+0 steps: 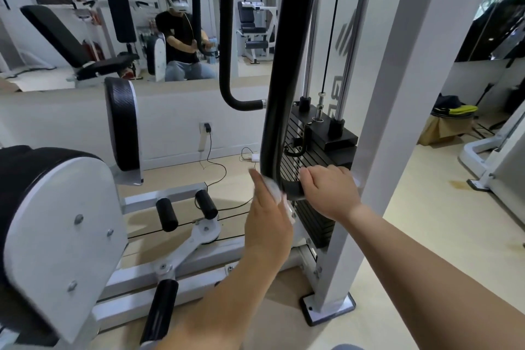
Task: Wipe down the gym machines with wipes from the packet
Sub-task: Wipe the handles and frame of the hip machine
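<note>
A thick black padded lever arm (279,79) of the gym machine rises in front of me. My left hand (267,219), slightly blurred, has its fingers straight and presses a white wipe (275,190) against the lever's lower left side. Just to the right, my right hand (326,192) curls its fingers round the lever's bottom end (292,187). Behind the lever is the black weight stack (315,156). The wipe packet is not in view.
A white upright frame post (389,122) stands right of my hands. A second black bar (227,37) hangs to the left. Black-and-white pads (56,221) and foot rollers (167,213) fill the lower left. A wall mirror (127,23) and a charger cable (210,156) are behind.
</note>
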### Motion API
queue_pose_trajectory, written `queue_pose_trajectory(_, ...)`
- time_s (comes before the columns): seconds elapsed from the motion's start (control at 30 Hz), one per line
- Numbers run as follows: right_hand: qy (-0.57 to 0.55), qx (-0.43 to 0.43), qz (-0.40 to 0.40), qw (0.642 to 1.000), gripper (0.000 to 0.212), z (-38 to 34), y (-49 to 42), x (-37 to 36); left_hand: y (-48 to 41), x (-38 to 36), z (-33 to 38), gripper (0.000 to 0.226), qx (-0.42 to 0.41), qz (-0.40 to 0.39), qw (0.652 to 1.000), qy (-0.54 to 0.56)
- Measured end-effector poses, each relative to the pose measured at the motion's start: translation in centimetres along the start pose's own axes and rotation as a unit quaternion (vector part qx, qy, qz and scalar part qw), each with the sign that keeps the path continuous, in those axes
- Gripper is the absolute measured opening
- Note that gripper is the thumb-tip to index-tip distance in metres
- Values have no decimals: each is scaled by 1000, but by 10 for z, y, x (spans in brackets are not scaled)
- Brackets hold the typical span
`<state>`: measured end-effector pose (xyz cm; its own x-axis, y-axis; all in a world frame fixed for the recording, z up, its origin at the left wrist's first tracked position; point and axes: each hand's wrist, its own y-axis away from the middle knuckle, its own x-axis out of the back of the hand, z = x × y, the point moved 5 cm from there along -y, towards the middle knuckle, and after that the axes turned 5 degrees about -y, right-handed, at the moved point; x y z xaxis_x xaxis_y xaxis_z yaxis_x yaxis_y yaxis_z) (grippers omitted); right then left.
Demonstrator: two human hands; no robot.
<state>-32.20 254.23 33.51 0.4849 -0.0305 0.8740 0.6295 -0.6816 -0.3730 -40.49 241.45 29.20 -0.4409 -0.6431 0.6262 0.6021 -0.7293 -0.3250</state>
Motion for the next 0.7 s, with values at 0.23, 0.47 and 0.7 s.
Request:
queue_pose_trajectory(0.23, -165, -14, 87, 982, 30, 3, 28, 3, 42, 11, -6, 37, 253, -69, 910, 321)
queue_pose_trajectory(0.47, -640, -243, -74, 725, 56, -39, 118, -32, 35, 5, -4, 30, 378, -145, 792, 458)
queue_pose_trajectory(0.7, -700, -240, -159, 654, 74, -27, 114, -26, 31, 2, 3, 32, 320, -218, 775, 499)
